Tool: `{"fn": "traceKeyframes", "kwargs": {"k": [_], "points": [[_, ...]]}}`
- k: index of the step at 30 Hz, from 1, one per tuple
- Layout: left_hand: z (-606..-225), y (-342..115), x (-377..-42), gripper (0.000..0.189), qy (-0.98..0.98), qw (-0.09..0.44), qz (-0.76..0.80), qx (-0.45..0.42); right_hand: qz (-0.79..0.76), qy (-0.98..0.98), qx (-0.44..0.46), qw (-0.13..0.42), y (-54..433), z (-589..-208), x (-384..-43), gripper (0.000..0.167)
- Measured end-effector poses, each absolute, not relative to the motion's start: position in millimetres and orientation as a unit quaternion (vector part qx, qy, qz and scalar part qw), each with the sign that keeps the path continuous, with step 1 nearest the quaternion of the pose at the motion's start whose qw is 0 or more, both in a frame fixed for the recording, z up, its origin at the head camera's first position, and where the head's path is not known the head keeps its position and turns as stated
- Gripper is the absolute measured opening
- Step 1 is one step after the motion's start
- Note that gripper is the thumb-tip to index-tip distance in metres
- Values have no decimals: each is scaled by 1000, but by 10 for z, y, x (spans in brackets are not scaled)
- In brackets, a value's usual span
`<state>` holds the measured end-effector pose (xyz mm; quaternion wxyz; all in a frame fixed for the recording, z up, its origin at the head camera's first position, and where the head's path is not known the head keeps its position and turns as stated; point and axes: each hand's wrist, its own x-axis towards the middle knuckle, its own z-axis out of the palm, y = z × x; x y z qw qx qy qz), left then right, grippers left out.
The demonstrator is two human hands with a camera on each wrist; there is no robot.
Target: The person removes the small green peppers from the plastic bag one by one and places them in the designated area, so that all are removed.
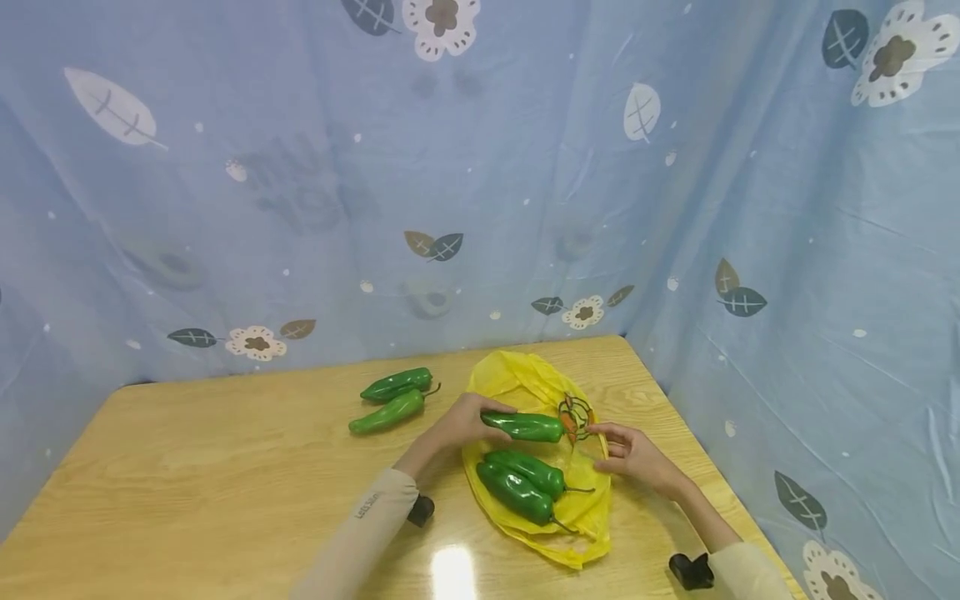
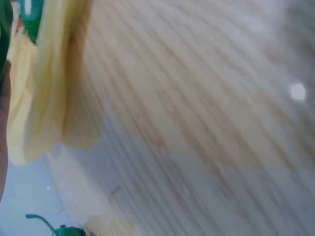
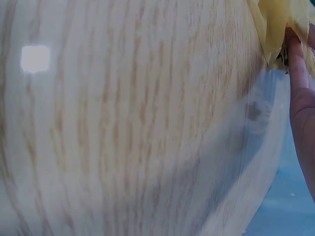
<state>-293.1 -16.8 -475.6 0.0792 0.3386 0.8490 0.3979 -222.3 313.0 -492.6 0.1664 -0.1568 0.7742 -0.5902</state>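
Note:
My left hand (image 1: 467,422) grips a long green pepper (image 1: 528,427) by one end, over the yellow plastic bag (image 1: 501,371). Two more green peppers (image 1: 517,493) lie on the bag, nearer to me. At the bag's right edge my right hand (image 1: 636,458) pinches the yellow plastic, beside a printed patch (image 1: 576,418). In the right wrist view the fingers (image 3: 297,64) lie against the bag (image 3: 271,29). The left wrist view catches only the hand's edge (image 2: 4,108) beside the bag's hanging side (image 2: 51,88).
Two other green peppers (image 1: 396,385) lie on the wooden table (image 1: 225,467) left of the bag. A blue patterned curtain (image 1: 315,200) hangs behind the table and along its right side. Each wrist wears a black camera mount (image 1: 691,572).

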Motion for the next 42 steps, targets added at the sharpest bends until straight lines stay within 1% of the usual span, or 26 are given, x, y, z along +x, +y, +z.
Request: {"fn": "traceKeyframes", "kwargs": {"k": [13,20,26,34,42], "points": [[-4504,-422,-2736,43,867,-74,425,247,-587,777,-160,163,3108,-4926,-2227,60],[-4371,-631,-2638,44,868,-75,461,170,-579,783,-165,158,3075,-4880,-2214,60],[-4288,-797,-2580,46,865,-104,472,135,-582,779,-168,162,3079,-4848,-2188,60],[-4228,-987,-2489,47,866,-125,469,120,-576,784,-162,163,3089,-4843,-2188,60],[-4285,-1234,-2330,47,857,-107,487,131,-576,787,-140,171,3097,-4868,-2200,61]]}}
